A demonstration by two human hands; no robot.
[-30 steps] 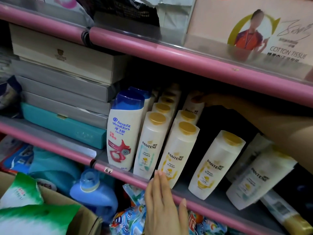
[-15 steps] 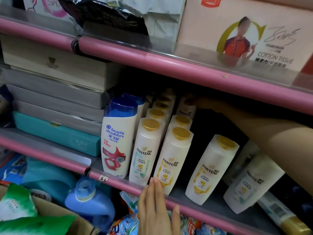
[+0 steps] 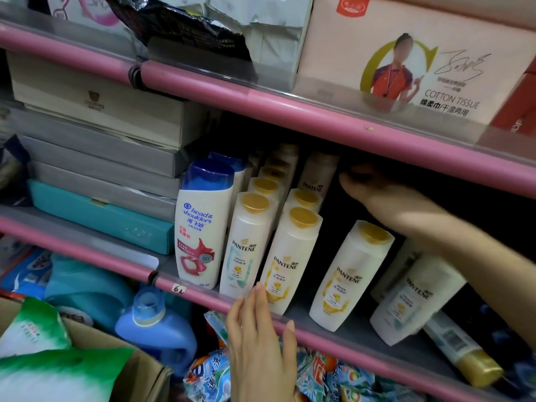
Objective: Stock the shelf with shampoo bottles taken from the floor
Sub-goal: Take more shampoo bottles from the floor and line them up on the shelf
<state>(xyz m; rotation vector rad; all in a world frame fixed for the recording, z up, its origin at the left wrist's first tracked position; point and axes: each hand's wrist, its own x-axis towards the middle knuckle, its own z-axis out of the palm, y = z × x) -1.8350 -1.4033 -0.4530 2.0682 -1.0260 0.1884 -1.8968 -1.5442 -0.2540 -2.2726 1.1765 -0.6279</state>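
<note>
1. White shampoo bottles (image 3: 293,259) with gold caps are standing in rows on the middle shelf (image 3: 356,329), centre of the frame, labels facing out so they read from the aisle; two more are leaning at the right, probably waiting to be straightened.
2. Deep in the shadowed back of that shelf, a further bottle (image 3: 317,177) is standing just beside the right hand (image 3: 377,195), which is reaching in from the right edge of the frame, likely to set or square up the rear row. Its fingers are lost in the dark, so I cannot tell whether they are gripping anything.
3. At lower centre, the left hand (image 3: 261,340) is resting flat on the pink shelf rail (image 3: 203,298), fingers straight and together, tips near the base of the front bottles, seemingly bracing the reach.
4. A blue-capped white bottle (image 3: 203,224) is ending the row at the left, beside stacked flat boxes (image 3: 101,158).
5. Below, a blue jug (image 3: 156,329) and a cardboard box (image 3: 139,369) are sitting at lower left.
</note>
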